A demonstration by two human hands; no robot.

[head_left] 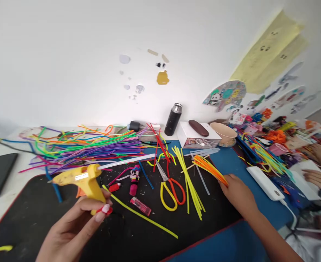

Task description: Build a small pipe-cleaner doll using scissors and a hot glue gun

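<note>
My left hand point(75, 225) pinches a small red and pink piece point(106, 209) between thumb and finger. Just behind it is a yellow glue gun point(89, 180) with a clear glue stick point(127, 161) in its back; whether the hand also grips its handle is unclear. At the right, my right hand point(238, 193) is closed around one end of a bundle of orange pipe cleaners point(208, 167). Between the hands lie scissors point(168, 187) with yellow and red handles, yellow pipe cleaners point(189, 183), a pink lighter point(140, 206) and a small wrapped figure point(134, 180).
Many coloured pipe cleaners point(95, 149) spread along the back left. A black flask point(173, 120), a white box point(195, 136) and a bowl point(223, 134) stand by the wall. A white power strip point(265, 183) lies right, near another person's hand point(320, 180).
</note>
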